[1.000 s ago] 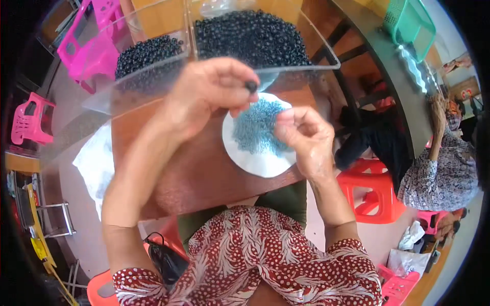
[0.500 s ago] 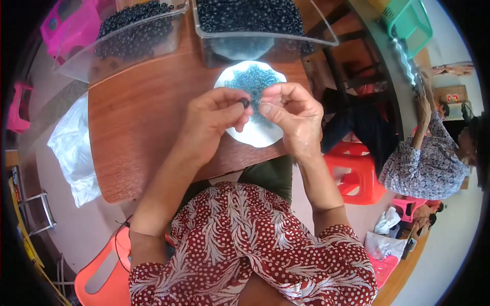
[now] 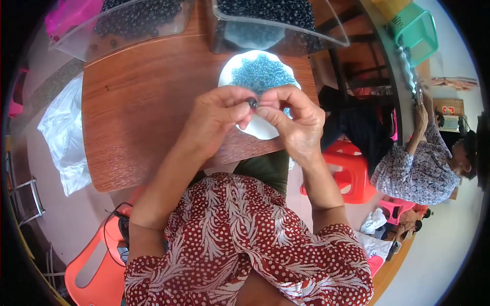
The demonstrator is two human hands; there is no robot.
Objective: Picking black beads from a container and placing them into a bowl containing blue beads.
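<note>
Between the thumb and fingertips of my left hand (image 3: 214, 115) is a small round black piece (image 3: 252, 103), like the ring-shaped ones in the bins. My right hand (image 3: 300, 120) is closed in a pinch right beside it, thumb and forefinger touching or nearly touching the black piece. Whatever those right fingertips hold is too small to make out. Both hands are raised over the near side of a white scalloped plate (image 3: 263, 132). A heap of tiny clear blue pieces (image 3: 263, 74) lies on the plate, partly covered by my fingers.
Two clear plastic bins of black ring-shaped pieces (image 3: 265, 10) stand along the far edge of the brown wooden table (image 3: 138, 112). A white plastic bag (image 3: 64, 132) hangs at its left. Red stools (image 3: 352, 168) and a seated co-worker (image 3: 418, 168) are at the right.
My right fingertips have come in from a small gap to meet the black piece in my left hand. The whole view has shifted slightly.
</note>
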